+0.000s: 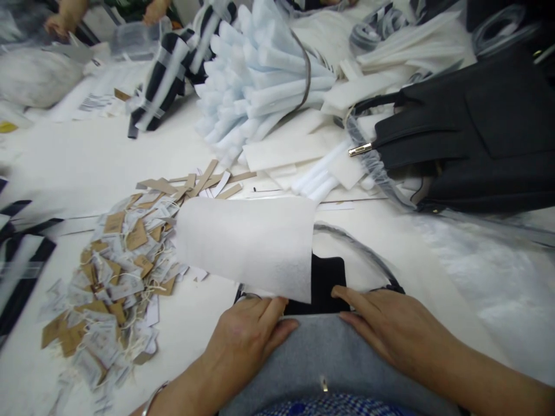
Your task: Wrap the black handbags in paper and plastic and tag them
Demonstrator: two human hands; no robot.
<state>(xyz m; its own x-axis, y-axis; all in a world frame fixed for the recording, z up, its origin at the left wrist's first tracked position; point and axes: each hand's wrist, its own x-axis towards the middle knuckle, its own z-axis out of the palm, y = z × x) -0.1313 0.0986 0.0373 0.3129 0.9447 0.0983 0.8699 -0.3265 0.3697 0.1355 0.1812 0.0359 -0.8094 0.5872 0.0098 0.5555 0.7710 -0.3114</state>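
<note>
A grey-blue handbag [323,346] lies against me at the bottom middle, with its top edge facing away. My left hand [247,332] grips the left part of that edge, thumb on the near side and fingers over the rim. On the right part of the edge, my right hand [385,323] holds the rim between thumb and fingers. A black flap or lining piece [328,277] sticks up between the hands. One wrapped dark handle [359,245] arches beyond my right hand. A white sheet [247,240] lies over the left of the opening, its lower edge by my left fingers.
Left of the bag spreads a pile of brown and white string tags [125,271]. A strapped bundle of pale-blue foam tubes [264,81] stands behind. A black handbag [481,133] and clear plastic [481,277] lie right. Another person's hands [60,24] show at top left.
</note>
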